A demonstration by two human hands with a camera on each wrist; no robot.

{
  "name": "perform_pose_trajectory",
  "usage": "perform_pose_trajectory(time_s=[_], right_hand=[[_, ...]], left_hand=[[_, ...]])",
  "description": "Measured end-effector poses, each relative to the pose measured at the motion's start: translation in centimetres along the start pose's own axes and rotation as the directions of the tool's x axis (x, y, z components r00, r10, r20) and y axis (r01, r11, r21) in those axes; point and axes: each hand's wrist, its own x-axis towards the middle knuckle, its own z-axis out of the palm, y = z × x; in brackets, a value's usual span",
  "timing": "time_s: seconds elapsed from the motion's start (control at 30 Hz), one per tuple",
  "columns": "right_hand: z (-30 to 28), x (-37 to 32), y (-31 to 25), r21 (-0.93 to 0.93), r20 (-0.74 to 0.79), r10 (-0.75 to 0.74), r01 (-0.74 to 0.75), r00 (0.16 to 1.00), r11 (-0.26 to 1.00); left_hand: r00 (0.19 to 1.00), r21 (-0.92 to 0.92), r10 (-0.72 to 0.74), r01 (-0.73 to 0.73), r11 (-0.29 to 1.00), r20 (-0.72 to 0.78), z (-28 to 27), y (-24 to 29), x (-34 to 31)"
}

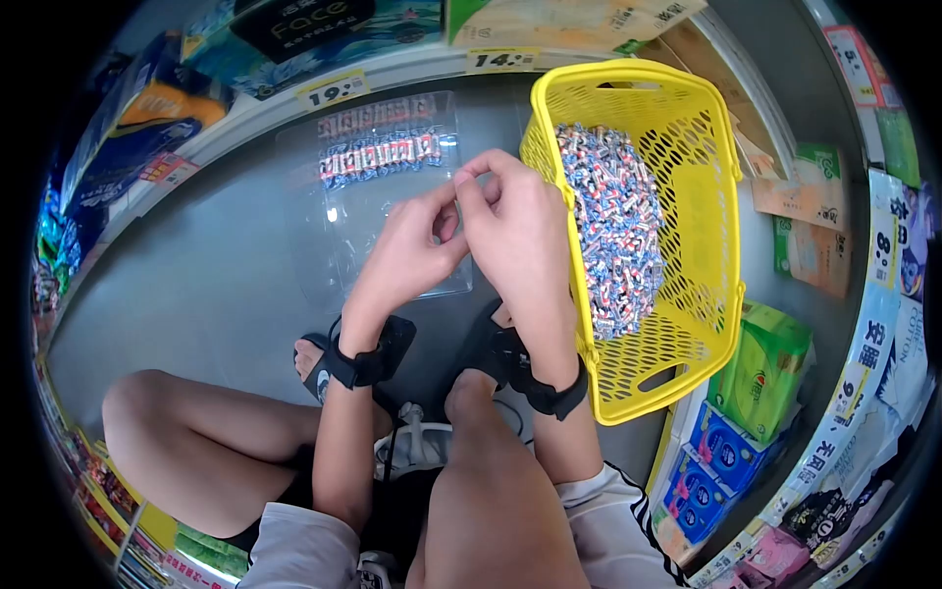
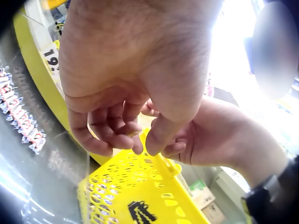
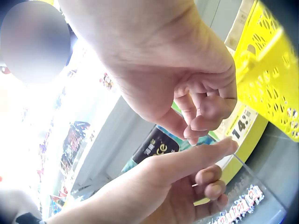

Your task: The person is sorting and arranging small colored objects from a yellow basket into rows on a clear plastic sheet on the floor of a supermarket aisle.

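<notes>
The left hand (image 1: 412, 245) and right hand (image 1: 518, 218) met at bent fingertips in the head view, beside a yellow basket (image 1: 702, 211); whether they pinched anything could not be told. Candies (image 1: 381, 155) lay lined up in a clear box (image 1: 392, 265) and heaped in the basket. A pack (image 1: 304, 25) read "Face". The left wrist view caught a tag (image 2: 51, 60) reading 19; the right wrist view, another (image 3: 240, 125) reading 14.

The tray (image 1: 361, 208) leaves room above; the basket (image 1: 702, 240) blocks rightward
</notes>
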Motion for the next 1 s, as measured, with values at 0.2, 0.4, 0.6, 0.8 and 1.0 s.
perform_pose_trajectory(time_s=[0.2, 0.4, 0.6, 0.8, 1.0], right_hand=[[-5.3, -1.7, 2.6, 0.1, -0.192, 0.141, -0.124, 0.971, 0.987], [-10.2, -3.0, 5.0, 0.166, -0.303, 0.258, -0.215, 0.917, 0.962], [-14.5, -3.3, 7.3, 0.168, -0.402, 0.351, -0.308, 0.846, 0.936], [-16.5, -2.1, 9.8, 0.094, -0.5, 0.395, -0.405, 0.77, 0.909], [-15.6, -0.3, 17.1, 0.203, -0.401, 0.473, -0.428, 0.784, 0.881]], left_hand=[[0.995, 0.053, 0.027, -0.032, 0.998, 0.092, 2.2, 7.9, -0.2], [0.954, 0.023, 0.258, -0.264, 0.964, 0.152, 5.9, 10.8, 1.0], [0.923, 0.07, 0.355, -0.368, 0.927, 0.15, 9.2, 12.4, 2.9], [0.916, 0.191, 0.34, -0.38, 0.905, 0.212, 12.8, 12.3, 5.1], [0.918, 0.265, 0.17, -0.275, 0.924, 0.358, 16.2, 11.5, 7.3]])
